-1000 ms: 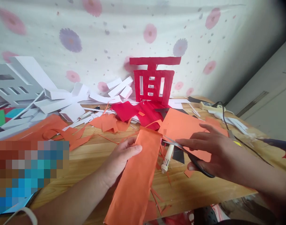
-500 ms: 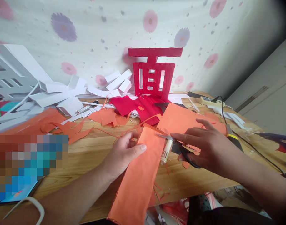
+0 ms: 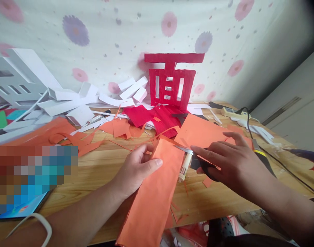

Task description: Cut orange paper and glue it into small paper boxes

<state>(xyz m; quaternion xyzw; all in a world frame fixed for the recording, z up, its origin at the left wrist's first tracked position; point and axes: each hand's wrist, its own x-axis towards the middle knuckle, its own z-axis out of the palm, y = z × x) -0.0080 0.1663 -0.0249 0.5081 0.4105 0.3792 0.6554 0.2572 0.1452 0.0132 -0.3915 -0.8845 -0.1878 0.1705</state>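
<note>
My left hand is closed on the upper left edge of a long orange paper-covered block, its thumb lying on the orange face. The block slants up from the table's front edge. In my right hand is a pair of scissors with black handles. Their blades lie at the block's upper right corner; whether they are cutting paper there I cannot tell. Just below the blades, a cream-coloured tube lies on the table, partly hidden by the block. A flat orange sheet rests behind the scissors.
A red cut-out character stands against the flowered wall, red paper before it. White strips and shapes heap at the left, with orange scraps nearer. A glue gun, cord and power strip lie right. A tablet is left.
The view has shifted slightly, so most things sit a little further right. Both hands keep their holds on the block and the scissors, with the blades still at the upper right corner.
</note>
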